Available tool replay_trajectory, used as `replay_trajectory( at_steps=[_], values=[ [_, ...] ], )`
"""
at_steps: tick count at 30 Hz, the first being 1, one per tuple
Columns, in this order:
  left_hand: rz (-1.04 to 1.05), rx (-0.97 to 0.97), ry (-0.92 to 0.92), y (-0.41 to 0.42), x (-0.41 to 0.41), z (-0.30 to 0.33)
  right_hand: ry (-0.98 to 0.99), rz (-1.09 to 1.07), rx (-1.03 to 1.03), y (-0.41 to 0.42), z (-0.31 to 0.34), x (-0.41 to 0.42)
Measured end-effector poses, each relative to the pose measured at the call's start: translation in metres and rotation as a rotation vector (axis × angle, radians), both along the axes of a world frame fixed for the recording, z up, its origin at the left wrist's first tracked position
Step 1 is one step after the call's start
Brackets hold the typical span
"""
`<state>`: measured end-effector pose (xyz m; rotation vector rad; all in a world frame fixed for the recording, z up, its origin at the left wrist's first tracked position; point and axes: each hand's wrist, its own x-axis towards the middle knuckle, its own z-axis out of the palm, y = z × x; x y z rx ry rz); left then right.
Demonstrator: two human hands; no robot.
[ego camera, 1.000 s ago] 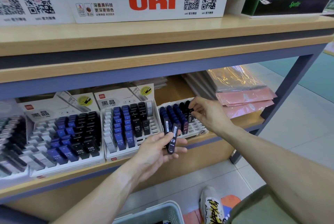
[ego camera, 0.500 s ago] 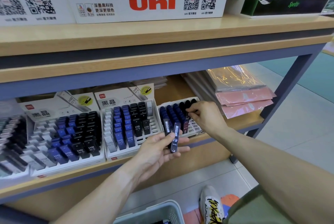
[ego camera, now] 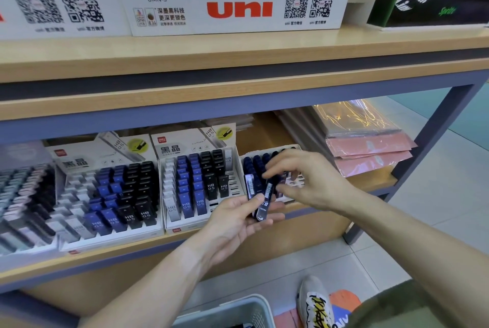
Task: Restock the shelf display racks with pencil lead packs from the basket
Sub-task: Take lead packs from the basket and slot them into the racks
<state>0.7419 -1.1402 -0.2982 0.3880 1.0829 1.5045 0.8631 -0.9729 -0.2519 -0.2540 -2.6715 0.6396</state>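
restocking appears partly done, judging by the racks as they stand; the rightmost rack (ego camera: 270,168) carries rows of dark blue packs, with open slots showing at its right side; the middle rack (ego camera: 198,182), just left of it, has its white column partly bare; the basket (ego camera: 232,311), on the floor below and in front of the rightmost rack, shows only its rim, so remaining stock cannot be judged. left hand (ego camera: 238,219) lies palm up just in front of the rightmost rack, fingers loosely curled round a few pencil lead packs (ego camera: 262,203) standing across them, thumb pressed on one; right hand (ego camera: 304,182) hovers over the same packs, thumb and forefinger closing on the top of one, other fingers spread; whether the pinch is complete cannot be told.
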Motion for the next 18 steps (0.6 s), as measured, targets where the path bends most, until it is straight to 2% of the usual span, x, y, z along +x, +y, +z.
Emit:
replay_trajectory(
  at_steps=[3,7,11,18],
  values=[
    [0.005,-0.005,0.008,0.001,0.001,0.000,-0.116,0.096,0.163,-0.006,-0.006,0.000],
    [0.012,-0.029,0.030,0.000,0.001,-0.002,-0.159,0.107,0.212,-0.005,-0.011,-0.003],
    [-0.009,-0.026,0.029,-0.001,0.000,-0.002,-0.186,0.086,0.168,-0.004,-0.011,-0.002],
    [-0.006,-0.037,-0.005,0.002,-0.002,0.000,-0.102,-0.027,-0.033,0.001,-0.010,0.002]
  ],
)
